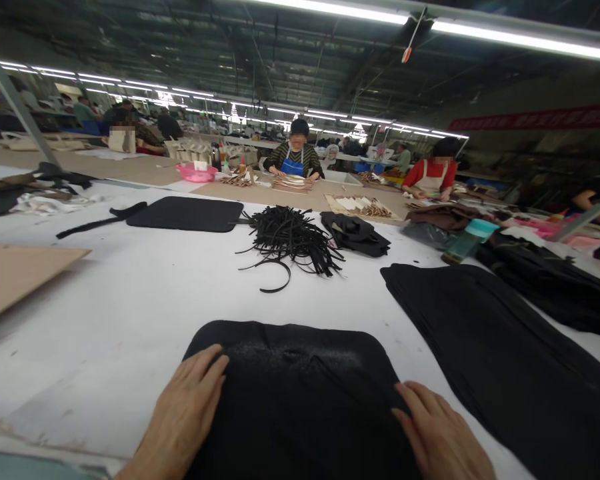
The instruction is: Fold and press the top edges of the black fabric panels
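A black fabric panel (300,407) with rounded corners lies in front of me on the white tabletop. Its surface shows creases and a pale, dusty patch near the far edge. My left hand (185,407) rests on the panel's left edge, fingers stretched out and close together. On the opposite edge, my right hand (440,430) touches the panel with extended fingers and the thumb a little apart. The panel's near end runs out of view.
Black strips (293,237) are heaped beyond the panel, beside folded black pieces (355,233) and another flat black panel (187,213). Stacked black panels (500,347) lie at right, near a teal-lidded bottle (473,240). A brown board (27,273) is at left. Co-workers sit across.
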### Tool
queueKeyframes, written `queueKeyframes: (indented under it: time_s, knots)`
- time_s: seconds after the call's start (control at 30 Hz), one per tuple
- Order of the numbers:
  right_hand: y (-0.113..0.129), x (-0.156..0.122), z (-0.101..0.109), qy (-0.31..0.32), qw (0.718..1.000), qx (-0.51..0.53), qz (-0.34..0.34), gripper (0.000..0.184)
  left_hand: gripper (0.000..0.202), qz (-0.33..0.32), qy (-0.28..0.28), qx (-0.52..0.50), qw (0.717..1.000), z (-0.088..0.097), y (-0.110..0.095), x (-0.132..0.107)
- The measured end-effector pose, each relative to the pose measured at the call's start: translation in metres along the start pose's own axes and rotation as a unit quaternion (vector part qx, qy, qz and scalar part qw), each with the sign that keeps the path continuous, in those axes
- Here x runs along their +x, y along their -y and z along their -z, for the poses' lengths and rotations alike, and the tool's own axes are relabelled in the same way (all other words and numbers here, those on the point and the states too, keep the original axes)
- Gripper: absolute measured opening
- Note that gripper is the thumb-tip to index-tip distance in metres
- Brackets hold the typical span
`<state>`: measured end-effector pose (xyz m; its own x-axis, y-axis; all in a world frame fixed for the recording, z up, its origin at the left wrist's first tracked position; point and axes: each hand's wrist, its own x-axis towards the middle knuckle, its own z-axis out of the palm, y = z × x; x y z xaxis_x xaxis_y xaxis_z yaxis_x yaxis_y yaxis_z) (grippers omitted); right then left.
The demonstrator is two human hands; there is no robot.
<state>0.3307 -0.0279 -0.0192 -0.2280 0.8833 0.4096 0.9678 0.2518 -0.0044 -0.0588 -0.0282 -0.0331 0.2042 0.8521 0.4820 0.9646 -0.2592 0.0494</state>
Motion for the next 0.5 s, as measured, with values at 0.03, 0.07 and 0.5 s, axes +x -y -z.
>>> queueKeyframes:
  time_s: [0.03, 0.07, 0.5]
  knots:
    - [0.014, 0.009, 0.0, -0.017, 0.999, 0.017, 0.04, 0.028, 0.026, -0.041, -0.008, -0.046, 0.998, 0.002, -0.011, 0.005]
    - [0.029, 0.017, -0.002, -0.022, 0.996, 0.035, 0.074, 0.026, 0.023, -0.079, 0.001, -0.091, 0.993, 0.003, -0.022, 0.01]
    - [0.1, 0.004, -0.07, -0.043, 0.984, 0.113, 0.134, 0.03, 0.032, -0.144, -0.113, -0.213, 0.96, -0.066, -0.077, -0.015]
